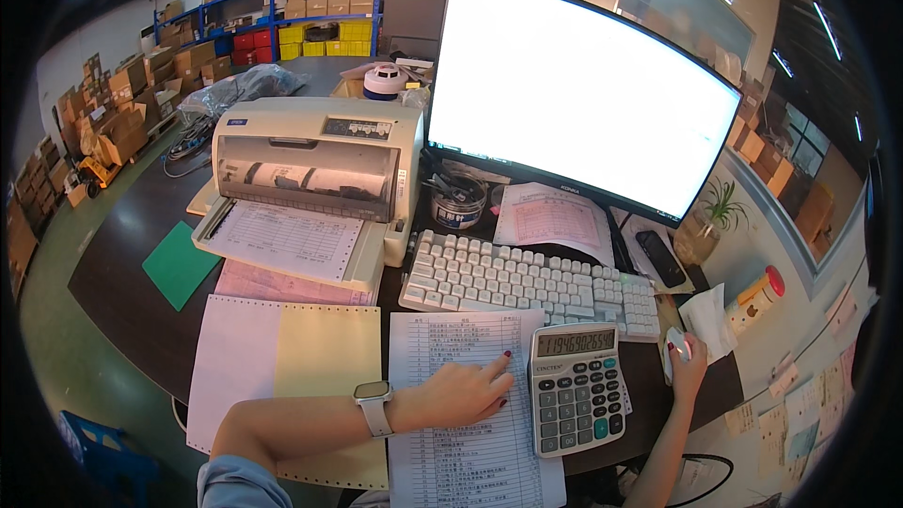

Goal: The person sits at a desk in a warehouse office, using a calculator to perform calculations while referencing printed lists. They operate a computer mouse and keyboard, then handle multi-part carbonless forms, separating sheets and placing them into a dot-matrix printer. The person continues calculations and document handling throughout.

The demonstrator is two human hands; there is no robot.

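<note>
My left hand (465, 389), with a watch (373, 406) on its wrist, rests on a printed list (451, 466). Its index finger points at a row near the list's right column, and it holds nothing. Over the list's right edge lies a grey desk calculator (580, 395) with digits on its display. My right hand (688, 360) is closed around a white computer mouse (670, 353) at the desk's right side. Between the calculator and the monitor (571, 99) sits a white keyboard (515, 279). The monitor's screen is washed out in white.
An Epson printer (317, 127) with a printed form (282, 240) stands at the left. Below it lie yellow and white continuous-form sheets (324, 353). A tin of clips (457, 204), a phone (660, 257), tissues (707, 324) and a potted plant (705, 215) surround the keyboard.
</note>
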